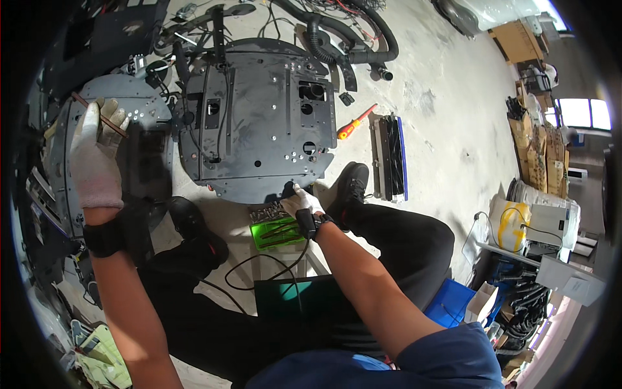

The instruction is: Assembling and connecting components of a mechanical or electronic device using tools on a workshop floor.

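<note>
My left hand (97, 155), in a pale work glove, is raised at the left with its fingers closed on a thin brown rod (81, 102). It hovers over a grey metal panel (123, 91). In front of me on the floor lies a large dark grey metal plate (253, 133) with holes and several small bolts. At its near edge is my gloved right hand (303, 202), fingers drawn together by a small black piece (288, 189). What they grip is partly hidden. Just below that hand sits a bright green tray (256, 241) with screws and long dark pieces.
A red-and-yellow screwdriver (355, 123) and a long black part with a blue edge (390, 159) lie right of the plate. Corrugated black hoses (317, 39) curve behind it. A black cable (243, 262) loops near my legs. Cardboard boxes (516, 41) stand far right.
</note>
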Tool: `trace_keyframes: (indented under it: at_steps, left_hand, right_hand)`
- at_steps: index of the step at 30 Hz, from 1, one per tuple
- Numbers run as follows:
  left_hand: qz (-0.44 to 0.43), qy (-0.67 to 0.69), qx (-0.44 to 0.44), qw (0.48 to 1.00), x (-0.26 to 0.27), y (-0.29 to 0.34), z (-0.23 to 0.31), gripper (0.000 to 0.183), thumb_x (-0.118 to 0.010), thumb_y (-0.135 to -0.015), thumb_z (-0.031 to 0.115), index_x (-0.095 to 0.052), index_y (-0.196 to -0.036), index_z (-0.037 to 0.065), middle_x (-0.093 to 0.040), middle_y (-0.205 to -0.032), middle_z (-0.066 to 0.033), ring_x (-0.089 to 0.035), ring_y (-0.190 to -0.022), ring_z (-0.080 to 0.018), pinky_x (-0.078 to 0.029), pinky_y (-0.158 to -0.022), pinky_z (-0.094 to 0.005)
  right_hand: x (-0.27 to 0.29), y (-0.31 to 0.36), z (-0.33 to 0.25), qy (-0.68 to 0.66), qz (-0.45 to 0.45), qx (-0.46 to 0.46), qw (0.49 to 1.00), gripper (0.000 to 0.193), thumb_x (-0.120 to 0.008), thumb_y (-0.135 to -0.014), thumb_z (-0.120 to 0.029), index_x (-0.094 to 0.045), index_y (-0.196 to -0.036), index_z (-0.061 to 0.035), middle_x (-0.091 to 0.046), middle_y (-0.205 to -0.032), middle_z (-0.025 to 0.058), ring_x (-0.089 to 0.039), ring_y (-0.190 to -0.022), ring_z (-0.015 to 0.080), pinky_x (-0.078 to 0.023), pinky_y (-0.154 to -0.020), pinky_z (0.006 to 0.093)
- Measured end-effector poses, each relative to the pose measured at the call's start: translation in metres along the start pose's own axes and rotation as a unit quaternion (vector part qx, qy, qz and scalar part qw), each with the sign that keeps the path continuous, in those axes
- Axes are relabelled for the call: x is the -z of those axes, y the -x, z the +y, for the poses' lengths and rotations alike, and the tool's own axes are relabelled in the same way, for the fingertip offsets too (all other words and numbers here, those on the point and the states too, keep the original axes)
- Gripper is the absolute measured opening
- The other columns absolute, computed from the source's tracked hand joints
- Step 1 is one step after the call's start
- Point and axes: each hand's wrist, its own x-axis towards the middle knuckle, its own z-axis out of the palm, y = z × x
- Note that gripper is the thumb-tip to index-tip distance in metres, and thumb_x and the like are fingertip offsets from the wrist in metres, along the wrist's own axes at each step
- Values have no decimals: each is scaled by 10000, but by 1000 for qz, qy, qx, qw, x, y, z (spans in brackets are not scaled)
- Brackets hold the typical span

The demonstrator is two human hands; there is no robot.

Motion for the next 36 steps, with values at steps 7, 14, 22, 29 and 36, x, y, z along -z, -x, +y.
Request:
trace_keyframes:
  at_steps: [7,14,22,29,36]
  left_hand:
    - [-19,-24,20,999,-20,2,-4,365,-505,-1013,241,-597,-1223,-43,-660,-1091,-107,-643,-955,-194,-504,-878,-331]
    - [-38,-17,33,999,-19,9,-3,353,-509,-1011,237,-602,-1204,-43,-654,-1046,-98,-624,-902,-184,-502,-854,-336]
    - [-36,-33,-4,999,-18,8,-5,361,-512,-1009,228,-589,-1209,-63,-663,-1059,-122,-635,-887,-192,-510,-847,-340]
    - [-35,-30,-6,999,-34,15,-2,369,-520,-1007,211,-563,-1235,-76,-667,-1079,-153,-664,-961,-229,-527,-893,-348]
    - [-188,-89,25,978,-38,25,-4,315,-570,-990,232,-623,-1202,5,-687,-1016,-108,-678,-902,-175,-535,-850,-294]
  right_hand:
    - [-2,14,3,-109,-2,21,994,420,-605,-980,-329,-530,-1191,26,-619,-1197,232,-648,-1048,319,-572,-871,360]
    - [-7,13,-1,-82,-29,7,996,535,-607,-969,-390,-501,-1286,28,-547,-1320,266,-576,-1179,338,-517,-980,377]
    - [-10,-4,9,-35,33,53,997,431,-602,-975,-364,-575,-1198,4,-626,-1202,161,-628,-1047,275,-534,-894,357]
    - [2,-2,-9,109,279,272,914,349,-486,-1031,-322,-642,-883,-48,-714,-768,91,-580,-533,135,-482,-531,286]
    - [-66,55,-70,98,133,309,937,462,-459,-1032,-453,-639,-910,-46,-708,-727,66,-520,-481,91,-408,-477,233]
